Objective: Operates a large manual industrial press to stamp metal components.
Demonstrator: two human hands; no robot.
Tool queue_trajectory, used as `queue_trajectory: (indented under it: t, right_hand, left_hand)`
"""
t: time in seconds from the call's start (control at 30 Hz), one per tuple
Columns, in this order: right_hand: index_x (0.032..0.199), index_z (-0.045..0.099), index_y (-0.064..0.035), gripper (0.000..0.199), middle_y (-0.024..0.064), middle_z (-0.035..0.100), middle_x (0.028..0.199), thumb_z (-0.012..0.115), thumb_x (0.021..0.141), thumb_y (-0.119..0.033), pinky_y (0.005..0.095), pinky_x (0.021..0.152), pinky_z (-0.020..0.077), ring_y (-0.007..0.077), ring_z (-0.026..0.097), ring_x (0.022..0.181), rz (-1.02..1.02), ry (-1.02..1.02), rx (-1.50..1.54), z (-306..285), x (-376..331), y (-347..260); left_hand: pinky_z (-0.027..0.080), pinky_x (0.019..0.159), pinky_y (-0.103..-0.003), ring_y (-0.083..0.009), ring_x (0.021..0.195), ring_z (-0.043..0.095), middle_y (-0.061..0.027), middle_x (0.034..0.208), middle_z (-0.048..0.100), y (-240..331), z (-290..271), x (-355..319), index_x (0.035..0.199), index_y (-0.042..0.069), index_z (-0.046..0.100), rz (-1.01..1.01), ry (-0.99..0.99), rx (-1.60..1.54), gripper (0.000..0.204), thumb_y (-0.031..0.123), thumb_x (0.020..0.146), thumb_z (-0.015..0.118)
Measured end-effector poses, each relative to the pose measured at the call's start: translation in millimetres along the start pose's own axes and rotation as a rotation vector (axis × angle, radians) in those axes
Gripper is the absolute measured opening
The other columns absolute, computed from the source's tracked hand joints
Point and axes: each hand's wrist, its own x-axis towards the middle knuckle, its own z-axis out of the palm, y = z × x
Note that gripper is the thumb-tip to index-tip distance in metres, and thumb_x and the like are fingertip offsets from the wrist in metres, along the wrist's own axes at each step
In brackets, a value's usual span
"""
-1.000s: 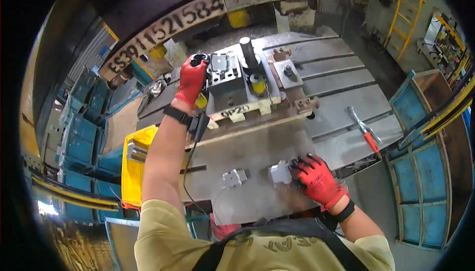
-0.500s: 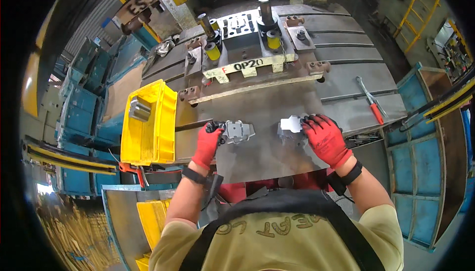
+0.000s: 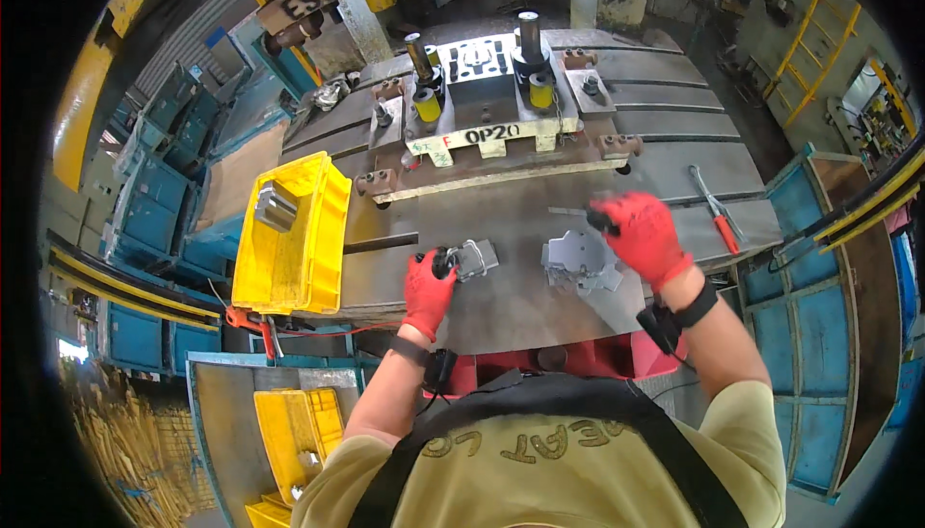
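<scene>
My left hand (image 3: 431,289), in a red glove with dark fingertips, is closed on the edge of a small grey metal part (image 3: 477,258) at the middle of the bench. A bent, wire-like outline shows on that part. My right hand (image 3: 641,234), gloved the same way, is raised above the bench to the right. Its blurred fingers pinch a thin sheet metal plate (image 3: 567,211), seen nearly edge-on. Below it lies a loose pile of flat grey metal plates (image 3: 581,260), apart from both hands.
A die set (image 3: 491,133) with upright posts stands on the slotted press bed ahead. To the left is a yellow crate (image 3: 328,239) holding a metal block (image 3: 277,206). Red-handled pliers (image 3: 716,212) lie at right. A blue-framed rack (image 3: 814,306) stands beyond them.
My right hand has moved up and away from the pile with a plate in its fingers. My left hand has shifted right, and its metal part now sits at a different angle.
</scene>
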Motion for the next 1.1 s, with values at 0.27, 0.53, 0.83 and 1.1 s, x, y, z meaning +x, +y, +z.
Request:
queue_trajectory:
  t: [0.27,0.53,0.83,1.1]
  right_hand:
    - [0.088,0.056,-0.0118,0.021,0.0062,0.058,0.087,0.054,0.068,-0.018,0.0352,0.073,0.0408,0.0238,0.053,0.082,-0.186,0.246,-0.003,22,150,39]
    - [0.078,0.059,-0.0135,0.013,0.0036,0.058,0.084,0.052,0.068,-0.015,0.0348,0.080,0.0363,0.0214,0.051,0.086,-0.189,0.384,-0.121,89,241,51]
    - [0.093,0.056,-0.0111,0.025,0.0063,0.054,0.100,0.048,0.072,-0.021,0.0363,0.087,0.0320,0.0215,0.046,0.100,-0.151,-0.112,-0.363,126,258,43]
    - [0.102,0.052,-0.0074,0.036,0.0097,0.051,0.107,0.049,0.072,-0.027,0.0392,0.091,0.0284,0.0245,0.044,0.105,-0.184,-0.213,-0.280,98,239,42]
  left_hand:
    - [0.039,0.077,-0.039,-0.0328,0.090,0.046,-0.0157,0.096,0.046,4,-5,-8,0.103,0.013,0.052,0.068,-0.094,0.130,0.043,0.021,0.063,0.063]
    - [0.036,0.085,-0.036,-0.0305,0.098,0.044,-0.0149,0.104,0.049,-43,-38,-46,0.107,0.004,0.048,-0.105,0.190,-0.095,0.043,0.014,0.067,0.061]
    - [0.041,0.070,-0.027,-0.0145,0.077,0.052,-0.0072,0.084,0.056,-172,-42,-186,0.091,0.000,0.055,-0.748,0.285,-0.470,0.022,0.013,0.074,0.058]
    - [0.042,0.064,-0.027,-0.0139,0.073,0.053,-0.0061,0.083,0.058,-167,-9,-195,0.095,0.004,0.056,-0.859,-0.158,-0.680,0.026,0.023,0.079,0.052]
